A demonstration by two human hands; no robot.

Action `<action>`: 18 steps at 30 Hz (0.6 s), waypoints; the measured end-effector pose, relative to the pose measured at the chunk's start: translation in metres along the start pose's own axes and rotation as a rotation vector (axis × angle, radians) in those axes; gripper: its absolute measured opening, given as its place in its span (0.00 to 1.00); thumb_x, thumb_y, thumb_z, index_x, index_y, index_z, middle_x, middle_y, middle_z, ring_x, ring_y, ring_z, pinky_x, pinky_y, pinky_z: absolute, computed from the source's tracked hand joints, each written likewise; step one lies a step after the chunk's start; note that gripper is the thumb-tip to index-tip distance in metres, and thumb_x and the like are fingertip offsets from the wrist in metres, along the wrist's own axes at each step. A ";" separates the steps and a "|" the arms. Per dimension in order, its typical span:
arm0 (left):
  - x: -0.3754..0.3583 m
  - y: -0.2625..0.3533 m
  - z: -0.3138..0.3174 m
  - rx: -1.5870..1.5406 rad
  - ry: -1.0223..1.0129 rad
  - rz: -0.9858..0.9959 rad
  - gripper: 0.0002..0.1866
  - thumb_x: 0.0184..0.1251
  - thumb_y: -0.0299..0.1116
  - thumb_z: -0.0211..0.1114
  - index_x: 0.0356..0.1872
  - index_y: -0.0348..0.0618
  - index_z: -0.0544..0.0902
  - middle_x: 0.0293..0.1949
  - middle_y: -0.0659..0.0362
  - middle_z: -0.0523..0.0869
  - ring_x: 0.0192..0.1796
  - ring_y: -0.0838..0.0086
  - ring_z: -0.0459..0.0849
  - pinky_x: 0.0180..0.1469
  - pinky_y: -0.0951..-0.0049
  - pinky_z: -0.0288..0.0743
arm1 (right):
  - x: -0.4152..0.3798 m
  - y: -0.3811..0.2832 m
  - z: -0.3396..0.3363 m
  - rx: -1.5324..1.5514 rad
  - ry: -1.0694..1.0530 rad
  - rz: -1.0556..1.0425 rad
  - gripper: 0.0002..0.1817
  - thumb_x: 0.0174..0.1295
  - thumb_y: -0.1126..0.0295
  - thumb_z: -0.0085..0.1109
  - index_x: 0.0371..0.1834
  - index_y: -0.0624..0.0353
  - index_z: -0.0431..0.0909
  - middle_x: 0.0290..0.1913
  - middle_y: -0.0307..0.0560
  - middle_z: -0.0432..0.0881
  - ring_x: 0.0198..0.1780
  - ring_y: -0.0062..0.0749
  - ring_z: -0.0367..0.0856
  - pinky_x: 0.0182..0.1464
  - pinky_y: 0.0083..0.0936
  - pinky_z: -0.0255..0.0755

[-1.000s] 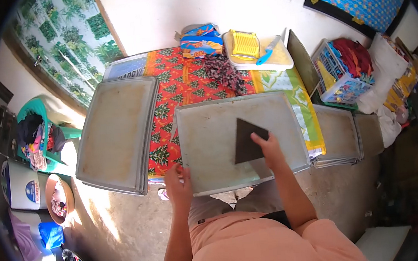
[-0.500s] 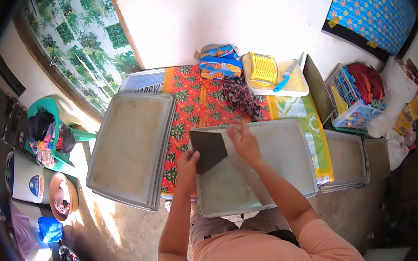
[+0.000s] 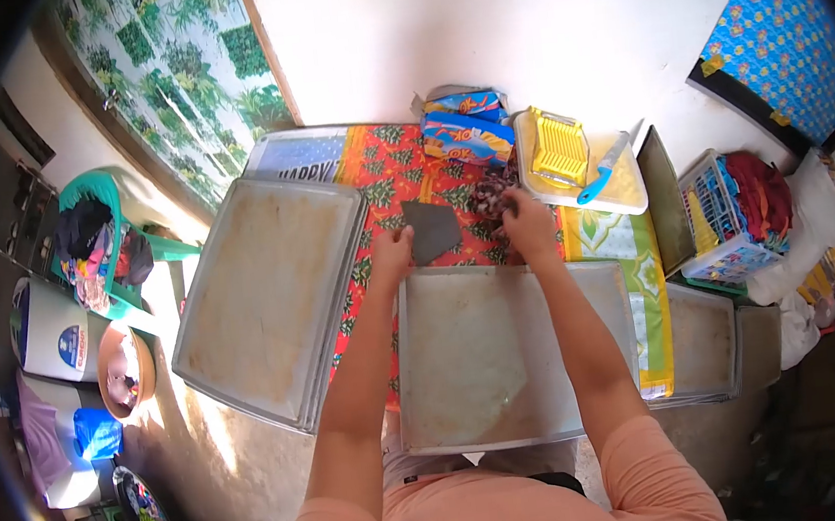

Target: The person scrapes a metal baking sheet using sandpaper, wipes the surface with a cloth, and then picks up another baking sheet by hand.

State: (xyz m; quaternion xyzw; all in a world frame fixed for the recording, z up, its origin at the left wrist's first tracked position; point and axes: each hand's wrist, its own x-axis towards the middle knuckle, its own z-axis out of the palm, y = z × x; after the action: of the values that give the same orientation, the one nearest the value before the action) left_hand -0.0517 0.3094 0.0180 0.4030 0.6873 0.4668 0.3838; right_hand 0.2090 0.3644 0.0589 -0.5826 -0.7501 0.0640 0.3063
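Observation:
My left hand (image 3: 393,253) is closed on the edge of a dark grey flat scraper (image 3: 433,231), an angular sheet held over the red tablecloth (image 3: 382,153). Just past the far rim of the metal baking tray (image 3: 463,367), my right hand (image 3: 532,227) has its fingers closed on a dark patterned cloth (image 3: 491,193). The tray lies in front of my body, its surface dull with a few stains. My right forearm crosses above it and hides part of it.
Stacked baking trays (image 3: 269,285) stand at the left, with more trays (image 3: 698,334) low at the right. Toward the wall are blue boxes (image 3: 466,135) and a white container (image 3: 622,196) bearing a yellow rack (image 3: 560,151) and a blue-handled knife (image 3: 596,183). A laundry basket (image 3: 711,227) sits right.
My left hand has carried the scraper away from over the tray to beyond its far edge. My right hand has moved from above the tray to the cloth and closed on it.

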 end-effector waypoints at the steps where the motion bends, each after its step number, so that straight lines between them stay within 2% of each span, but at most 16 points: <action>1: -0.002 -0.011 -0.001 0.074 0.042 0.118 0.23 0.67 0.40 0.63 0.56 0.31 0.78 0.35 0.47 0.85 0.37 0.59 0.86 0.42 0.60 0.81 | -0.004 -0.010 -0.021 0.112 0.068 0.022 0.20 0.56 0.71 0.61 0.55 0.52 0.80 0.47 0.50 0.86 0.43 0.41 0.85 0.48 0.32 0.78; 2: -0.014 -0.015 -0.008 0.158 0.101 0.217 0.24 0.67 0.40 0.63 0.57 0.31 0.77 0.39 0.46 0.84 0.42 0.56 0.84 0.47 0.60 0.79 | -0.008 -0.020 -0.041 0.223 0.136 0.047 0.18 0.55 0.72 0.61 0.51 0.54 0.82 0.44 0.50 0.87 0.43 0.37 0.86 0.49 0.27 0.78; 4: -0.056 -0.007 -0.031 0.327 0.216 0.413 0.25 0.67 0.40 0.63 0.59 0.32 0.75 0.47 0.43 0.82 0.51 0.52 0.81 0.56 0.58 0.74 | -0.023 -0.041 -0.076 0.482 0.193 0.123 0.16 0.55 0.76 0.59 0.47 0.56 0.84 0.36 0.48 0.85 0.36 0.33 0.83 0.44 0.26 0.76; 6: -0.107 -0.005 -0.054 0.323 0.157 0.404 0.25 0.66 0.40 0.63 0.60 0.34 0.74 0.51 0.42 0.80 0.56 0.51 0.78 0.56 0.58 0.73 | -0.040 -0.062 -0.101 0.704 0.283 0.045 0.16 0.52 0.80 0.59 0.46 0.62 0.83 0.36 0.48 0.84 0.38 0.29 0.81 0.46 0.21 0.74; 7: -0.134 -0.005 -0.064 0.320 0.127 0.402 0.25 0.66 0.40 0.63 0.60 0.35 0.74 0.53 0.42 0.79 0.58 0.50 0.77 0.56 0.58 0.73 | -0.053 -0.082 -0.120 0.686 0.253 0.074 0.17 0.51 0.81 0.59 0.46 0.66 0.82 0.38 0.51 0.85 0.42 0.30 0.83 0.50 0.23 0.74; 10: -0.216 -0.006 -0.085 0.412 0.090 0.191 0.20 0.67 0.40 0.62 0.53 0.36 0.76 0.49 0.45 0.81 0.51 0.52 0.81 0.51 0.58 0.75 | -0.086 -0.111 -0.128 0.527 0.197 -0.023 0.16 0.49 0.80 0.60 0.44 0.64 0.83 0.40 0.51 0.86 0.44 0.37 0.85 0.51 0.27 0.76; 13: -0.267 -0.012 -0.100 0.481 -0.045 -0.085 0.20 0.69 0.42 0.61 0.51 0.36 0.75 0.50 0.47 0.82 0.44 0.54 0.85 0.47 0.57 0.76 | -0.104 -0.137 -0.105 0.331 0.190 -0.241 0.15 0.49 0.76 0.62 0.44 0.58 0.83 0.42 0.50 0.87 0.48 0.45 0.84 0.52 0.33 0.76; 14: -0.279 -0.016 -0.104 0.503 -0.099 -0.190 0.20 0.70 0.42 0.60 0.51 0.36 0.75 0.50 0.48 0.82 0.42 0.55 0.86 0.46 0.57 0.76 | -0.105 -0.142 -0.097 0.299 0.105 -0.165 0.15 0.50 0.74 0.63 0.44 0.56 0.83 0.42 0.49 0.87 0.49 0.46 0.84 0.53 0.34 0.76; 16: -0.296 -0.047 -0.109 0.359 -0.183 -0.308 0.20 0.72 0.43 0.59 0.52 0.35 0.75 0.46 0.48 0.84 0.34 0.59 0.87 0.35 0.65 0.80 | -0.098 -0.146 -0.075 0.235 -0.074 -0.009 0.15 0.50 0.70 0.64 0.43 0.52 0.84 0.41 0.46 0.87 0.52 0.47 0.82 0.53 0.36 0.75; 17: -0.303 -0.061 -0.112 0.286 -0.220 -0.362 0.20 0.73 0.43 0.58 0.53 0.35 0.75 0.44 0.49 0.84 0.30 0.61 0.88 0.30 0.69 0.81 | -0.092 -0.143 -0.062 0.181 -0.179 -0.002 0.17 0.52 0.66 0.64 0.47 0.49 0.83 0.45 0.47 0.86 0.56 0.49 0.79 0.57 0.37 0.73; 18: -0.308 -0.063 -0.114 0.052 -0.266 -0.489 0.20 0.74 0.42 0.57 0.54 0.35 0.74 0.44 0.49 0.85 0.30 0.60 0.88 0.29 0.68 0.83 | -0.084 -0.138 -0.044 0.127 -0.278 0.001 0.19 0.53 0.62 0.64 0.51 0.47 0.83 0.49 0.49 0.85 0.60 0.50 0.76 0.61 0.38 0.70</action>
State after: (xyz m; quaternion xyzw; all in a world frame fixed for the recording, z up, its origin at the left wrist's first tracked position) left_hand -0.0494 -0.0249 0.0349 0.2924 0.7195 0.2858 0.5614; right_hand 0.1290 0.2328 0.1244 -0.5482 -0.7794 0.1915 0.2355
